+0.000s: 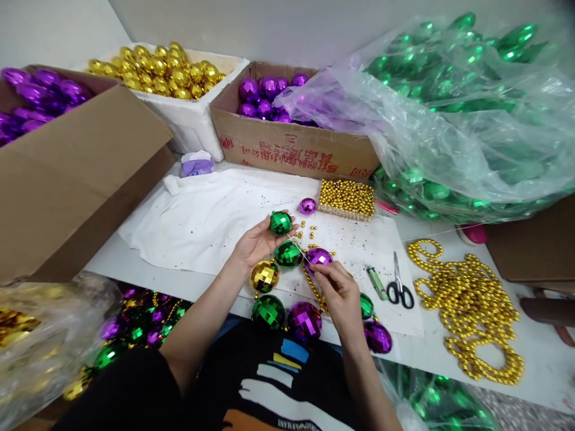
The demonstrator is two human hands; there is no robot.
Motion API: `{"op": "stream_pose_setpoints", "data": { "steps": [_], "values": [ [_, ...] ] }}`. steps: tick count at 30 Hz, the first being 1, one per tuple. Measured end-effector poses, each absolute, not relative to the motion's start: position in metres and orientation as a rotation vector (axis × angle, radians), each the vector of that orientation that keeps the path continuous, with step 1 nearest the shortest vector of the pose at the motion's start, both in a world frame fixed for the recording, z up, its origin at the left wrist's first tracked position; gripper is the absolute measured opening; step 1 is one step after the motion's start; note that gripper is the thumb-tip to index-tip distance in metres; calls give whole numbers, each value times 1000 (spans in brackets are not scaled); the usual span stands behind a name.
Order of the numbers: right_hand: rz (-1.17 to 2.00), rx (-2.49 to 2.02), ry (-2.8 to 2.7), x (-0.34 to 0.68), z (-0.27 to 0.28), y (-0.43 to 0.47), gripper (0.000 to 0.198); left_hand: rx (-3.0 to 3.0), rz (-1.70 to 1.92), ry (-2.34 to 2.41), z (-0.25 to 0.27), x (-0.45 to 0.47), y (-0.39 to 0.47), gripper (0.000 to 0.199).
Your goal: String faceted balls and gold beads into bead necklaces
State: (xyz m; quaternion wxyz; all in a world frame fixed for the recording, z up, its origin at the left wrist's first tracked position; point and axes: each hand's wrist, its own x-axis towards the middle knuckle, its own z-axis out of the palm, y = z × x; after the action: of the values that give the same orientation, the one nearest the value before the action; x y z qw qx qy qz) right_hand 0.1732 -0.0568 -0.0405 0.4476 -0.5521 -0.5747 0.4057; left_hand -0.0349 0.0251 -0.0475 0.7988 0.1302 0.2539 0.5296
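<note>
The person's two hands are apart above a white cloth (202,203) spread on a table (545,359). The left hand (257,244) is closed around a shiny green ball (281,222), its fingers wrapped around the lower side and the thumb at the left. The right hand (338,290), nearer the body, pinches a thin pale line (297,246) between thumb and fingers; it runs slantwise up toward the green ball, and whether it is a needle or a thread cannot be told. Around and below the hands lies a loose ring of faceted balls, among them a gold ball (264,276) beside the left wrist and a large purple ball (305,321) at the table's near edge. Beyond the hands, a lone violet ball (308,206) sits just beside a tray (345,214) full of gold beads (345,196), with a few loose beads on the cloth in front. To the right of the right hand lie a green lighter (376,283) and black-handled scissors (399,288), then a heap of bead strings (471,305). Along the back stand a white foam box (193,120) of gold balls, a cardboard box (291,143) of purple balls, and a clear bag (476,143) of green ones.
</note>
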Motion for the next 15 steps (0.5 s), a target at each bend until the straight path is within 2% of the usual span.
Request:
{"op": "stream_pose_setpoints", "data": {
  "steps": [9,15],
  "values": [
    [901,-1376,-1492,168,-34,-59,16,237,1106,635,-40,-31,27,45],
    [661,-1408,-1677,164,-26,-62,18,336,1066,753,-46,-33,30,44]
  ]
}}
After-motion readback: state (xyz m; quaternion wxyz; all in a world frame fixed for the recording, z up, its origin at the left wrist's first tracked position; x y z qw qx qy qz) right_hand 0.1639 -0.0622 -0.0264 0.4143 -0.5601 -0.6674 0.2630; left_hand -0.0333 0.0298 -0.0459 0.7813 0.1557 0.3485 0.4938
